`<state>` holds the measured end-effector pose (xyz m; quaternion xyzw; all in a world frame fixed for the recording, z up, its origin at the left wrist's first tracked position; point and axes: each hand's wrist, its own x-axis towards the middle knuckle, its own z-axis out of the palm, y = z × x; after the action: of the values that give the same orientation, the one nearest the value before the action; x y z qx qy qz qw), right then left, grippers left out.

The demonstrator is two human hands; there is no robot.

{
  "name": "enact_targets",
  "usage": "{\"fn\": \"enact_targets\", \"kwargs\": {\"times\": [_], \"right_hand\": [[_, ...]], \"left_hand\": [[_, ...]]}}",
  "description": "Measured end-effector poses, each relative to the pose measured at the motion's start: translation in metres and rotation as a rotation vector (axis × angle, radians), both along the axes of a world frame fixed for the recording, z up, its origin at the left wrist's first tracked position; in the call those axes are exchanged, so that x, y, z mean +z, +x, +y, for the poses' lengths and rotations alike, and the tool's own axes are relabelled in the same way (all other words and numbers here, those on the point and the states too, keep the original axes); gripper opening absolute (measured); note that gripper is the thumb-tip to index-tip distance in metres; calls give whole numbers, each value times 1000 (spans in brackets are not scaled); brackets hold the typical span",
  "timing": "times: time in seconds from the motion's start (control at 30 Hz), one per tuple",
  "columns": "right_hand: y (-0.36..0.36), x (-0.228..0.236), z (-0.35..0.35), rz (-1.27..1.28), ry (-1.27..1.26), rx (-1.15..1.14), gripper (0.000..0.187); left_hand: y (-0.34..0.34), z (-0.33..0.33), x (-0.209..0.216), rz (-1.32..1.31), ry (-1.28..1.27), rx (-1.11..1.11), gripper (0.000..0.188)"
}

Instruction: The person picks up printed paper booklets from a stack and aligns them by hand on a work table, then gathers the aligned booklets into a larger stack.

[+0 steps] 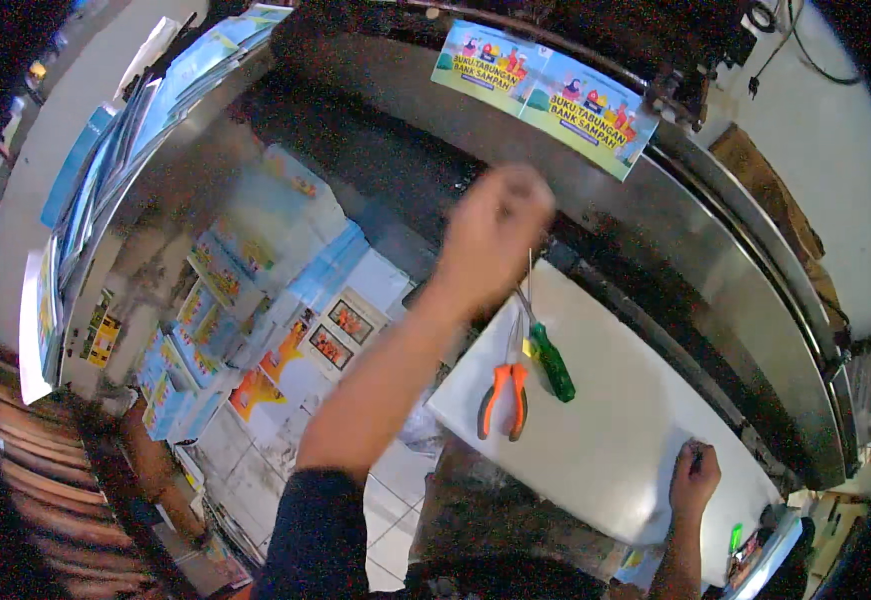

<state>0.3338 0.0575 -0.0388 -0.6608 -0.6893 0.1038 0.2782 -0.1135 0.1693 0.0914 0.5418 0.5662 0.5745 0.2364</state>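
Note:
My left hand (501, 225) reaches out over the dark gap between the metal machine and the white board (606, 400). Its fingers look curled, though motion blurs them, and whatever they may hold is hidden. My right hand (694, 478) is closed at the board's right side, with a small dark thing in its fingers that I cannot make out. On the board lie pliers (504, 400) with orange and dark handles. A screwdriver (553, 365) with a green handle rests beside them, its thin shaft pointing away from me, below my left hand.
Two joined printed covers (544, 95) lie on the machine's metal edge (716, 235). Stacked printed sheets (106, 185) stand at the far left. Bundles of booklets (191, 345) and loose prints cover the tiled floor (391, 520). A small green object (736, 538) sits near the board's right corner.

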Motion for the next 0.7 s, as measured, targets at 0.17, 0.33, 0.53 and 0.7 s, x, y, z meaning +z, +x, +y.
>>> {"fn": "enact_targets", "kwargs": {"times": [0.17,0.33,0.53,0.7], "right_hand": [[-20,18,2,-33,-33,-13,14],[-19,18,1,-37,23,-40,22],[17,-12,-1,-5,-11,0,12],[-4,9,3,-38,75,73,12]], "left_hand": [[-99,138,-32,-853,-269,89,53],[-145,200,-37,-1184,0,142,36],[-245,215,-26,-961,20,303,11],[-265,203,-25,-1058,-47,365,12]]}}
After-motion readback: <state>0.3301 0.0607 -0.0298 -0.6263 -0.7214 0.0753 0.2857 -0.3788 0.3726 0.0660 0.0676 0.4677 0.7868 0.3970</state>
